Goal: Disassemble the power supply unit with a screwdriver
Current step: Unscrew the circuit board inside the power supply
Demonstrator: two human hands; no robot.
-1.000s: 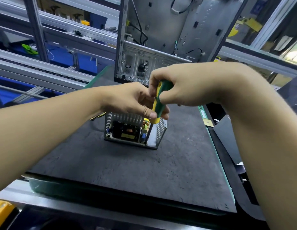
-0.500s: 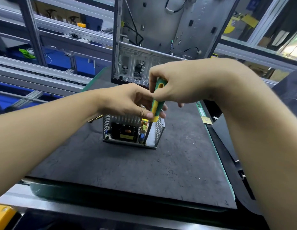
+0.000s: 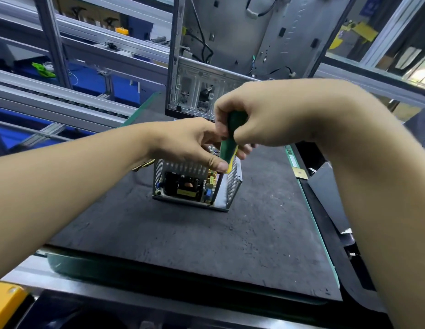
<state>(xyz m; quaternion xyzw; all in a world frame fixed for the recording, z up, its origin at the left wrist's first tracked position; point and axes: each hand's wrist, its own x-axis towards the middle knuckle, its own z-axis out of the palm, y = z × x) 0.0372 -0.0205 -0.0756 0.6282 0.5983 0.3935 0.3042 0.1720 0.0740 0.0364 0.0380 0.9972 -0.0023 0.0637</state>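
Gripping the screwdriver (image 3: pixel 228 148) handle, the right hand (image 3: pixel 266 117) sits above the power supply unit (image 3: pixel 197 188); the left hand (image 3: pixel 187 143) pinches the handle's base. Shaft descends steeply into the unit's near right corner.

The setting is an industrial electronics workshop on a production line. A dark, scuffed work mat (image 3: pixel 183 233) covers the bench at 6 o'clock. Aluminium profile framing (image 3: pixel 52 43) and a roller conveyor (image 3: pixel 64 100) run across from 9 to 11 o'clock. A stripped computer chassis (image 3: pixel 230 43) with loose cables stands upright at 12 o'clock. An opened power supply unit (image 3: pixel 197 186), circuit board exposed, sits on the mat at centre. Further aluminium framing crosses at 2 o'clock.
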